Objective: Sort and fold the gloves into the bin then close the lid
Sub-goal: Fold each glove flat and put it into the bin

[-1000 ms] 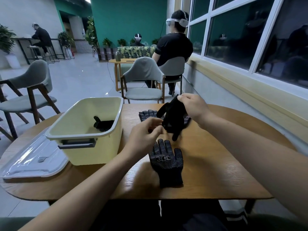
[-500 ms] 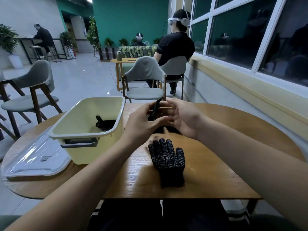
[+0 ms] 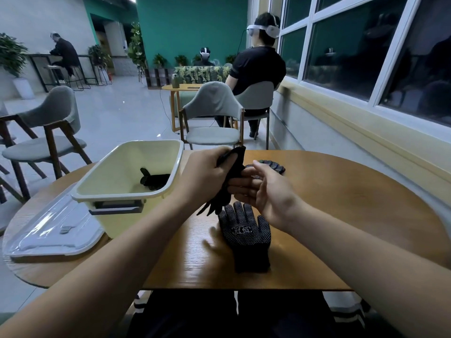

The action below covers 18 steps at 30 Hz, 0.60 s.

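Head view: left hand gripping black glove, centre; right hand hovering slack-fingered beside it, partly hiding far glove. Dotted glove lying on surface below; bin and lid sitting left.

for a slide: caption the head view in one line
Left hand grips a black glove, right hand open beside it; dotted glove on the table, another glove in the bin.

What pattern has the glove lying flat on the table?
The flat glove is black with white dots; head view.
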Motion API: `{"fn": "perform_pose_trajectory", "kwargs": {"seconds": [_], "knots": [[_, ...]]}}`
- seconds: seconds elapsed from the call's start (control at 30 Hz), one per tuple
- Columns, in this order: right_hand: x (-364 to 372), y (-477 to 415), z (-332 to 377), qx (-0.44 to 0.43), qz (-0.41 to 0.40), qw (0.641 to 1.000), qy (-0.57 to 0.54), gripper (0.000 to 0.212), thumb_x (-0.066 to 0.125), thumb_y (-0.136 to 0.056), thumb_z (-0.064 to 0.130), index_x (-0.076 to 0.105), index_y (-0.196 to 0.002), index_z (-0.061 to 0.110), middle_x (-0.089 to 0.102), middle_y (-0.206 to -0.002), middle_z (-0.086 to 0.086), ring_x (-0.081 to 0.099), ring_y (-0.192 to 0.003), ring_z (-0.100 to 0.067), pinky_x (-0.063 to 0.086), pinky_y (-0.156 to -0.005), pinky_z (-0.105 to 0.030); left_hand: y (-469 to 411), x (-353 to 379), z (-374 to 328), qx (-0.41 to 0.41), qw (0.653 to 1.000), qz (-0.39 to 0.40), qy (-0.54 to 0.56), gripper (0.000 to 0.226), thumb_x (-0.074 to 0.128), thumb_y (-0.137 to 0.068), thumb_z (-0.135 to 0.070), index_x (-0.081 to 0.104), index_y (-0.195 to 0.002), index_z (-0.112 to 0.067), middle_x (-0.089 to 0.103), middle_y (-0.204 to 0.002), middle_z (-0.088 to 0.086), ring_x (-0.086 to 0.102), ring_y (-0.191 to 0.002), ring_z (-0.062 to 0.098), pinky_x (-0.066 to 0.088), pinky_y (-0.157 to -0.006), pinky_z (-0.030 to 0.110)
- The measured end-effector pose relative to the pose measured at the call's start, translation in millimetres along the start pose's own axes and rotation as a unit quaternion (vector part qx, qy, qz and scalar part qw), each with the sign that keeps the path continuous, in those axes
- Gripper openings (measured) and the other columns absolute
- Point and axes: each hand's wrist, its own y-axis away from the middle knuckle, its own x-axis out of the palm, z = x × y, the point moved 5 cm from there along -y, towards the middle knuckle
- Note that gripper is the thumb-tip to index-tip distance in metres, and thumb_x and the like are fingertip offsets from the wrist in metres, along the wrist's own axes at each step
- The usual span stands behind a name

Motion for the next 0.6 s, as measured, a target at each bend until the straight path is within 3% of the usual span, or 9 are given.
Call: {"fn": "perform_pose_trajectory", "kwargs": {"seconds": [0.1, 0.17, 0.27, 0.37, 0.43, 0.53, 0.6], "knots": [[0.5, -0.3, -6.8, 0.01, 0.022, 1.0, -0.01, 0.044, 0.045, -0.11, 0.043, 0.063, -0.085, 0.011, 0.078, -0.098, -0.022, 0.074, -0.088, -0.033, 0.056, -0.073, -0.036, -1.5, -1.7, -1.0, 0.007, 1.0, 0.002, 0.001, 0.019, 0.062, -0.105, -0.033, 0.078, -0.101, -0.024, 0.075, -0.086, -0.008, 0.068, -0.082, 0.009, 0.055, -0.078, 0.039], [4.9, 1.7, -12.1, 0.051, 0.061, 0.997, 0.009, 0.057, 0.045, -0.108, 0.054, 0.068, -0.083, 0.008, 0.077, -0.103, -0.024, 0.075, -0.091, -0.033, 0.055, -0.075, -0.036, -3.0, -2.3, -1.3, 0.017, 1.0, 0.001, -0.003, 0.018, 0.062, -0.105, -0.032, 0.079, -0.104, -0.024, 0.073, -0.091, -0.007, 0.067, -0.087, 0.011, 0.053, -0.081, 0.04], [9.5, 1.5, -21.0, 0.118, 0.126, 0.985, 0.015, 0.085, 0.039, -0.1, 0.075, 0.075, -0.111, -0.001, 0.072, -0.126, -0.027, 0.072, -0.114, -0.037, 0.053, -0.092, -0.042, -2.1, -1.7, -6.9, 0.039, 0.999, 0.013, 0.005, 0.018, 0.065, -0.104, -0.029, 0.08, -0.109, -0.021, 0.068, -0.1, -0.005, 0.065, -0.093, 0.012, 0.051, -0.086, 0.032], [4.8, -6.5, -24.7, 0.143, 0.145, 0.979, -0.016, 0.101, 0.026, -0.097, 0.085, 0.068, -0.136, 0.003, 0.065, -0.141, -0.024, 0.064, -0.13, -0.039, 0.043, -0.113, -0.049, 7.8, 2.0, -14.5, 0.068, 0.997, 0.022, -0.004, 0.016, 0.068, -0.103, -0.027, 0.081, -0.111, -0.022, 0.066, -0.102, -0.004, 0.065, -0.094, 0.01, 0.049, -0.085, 0.023], [1.0, -13.9, -24.9, 0.156, 0.14, 0.977, -0.044, 0.101, 0.02, -0.097, 0.086, 0.07, -0.136, 0.008, 0.065, -0.141, -0.022, 0.063, -0.129, -0.038, 0.035, -0.123, -0.054, 18.2, 8.4, -16.3, 0.094, 0.995, 0.021, -0.01, 0.018, 0.068, -0.102, -0.029, 0.081, -0.114, -0.025, 0.063, -0.101, -0.006, 0.064, -0.093, 0.009, 0.051, -0.084, 0.026], [-3.6, -22.4, -23.4, 0.176, 0.145, 0.971, -0.076, 0.103, 0.022, -0.093, 0.09, 0.066, -0.144, 0.012, 0.055, -0.154, -0.019, 0.048, -0.147, -0.037, 0.032, -0.127, -0.051, 37.2, 21.1, -14.9, 0.145, 0.988, 0.033, -0.038, 0.025, 0.068, -0.1, -0.031, 0.08, -0.122, -0.029, 0.06, -0.102, -0.006, 0.062, -0.096, 0.014, 0.053, -0.082, 0.035], [-7.2, -25.8, -23.4, 0.185, 0.151, 0.964, -0.117, 0.1, 0.03, -0.093, 0.09, 0.063, -0.145, 0.01, 0.056, -0.153, -0.014, 0.051, -0.145, -0.035, 0.039, -0.122, -0.045, 51.5, 26.9, -15.7, 0.177, 0.982, 0.046, -0.054, 0.025, 0.069, -0.1, -0.031, 0.079, -0.123, -0.027, 0.06, -0.102, -0.005, 0.06, -0.093, 0.015, 0.052, -0.079, 0.033]]}}
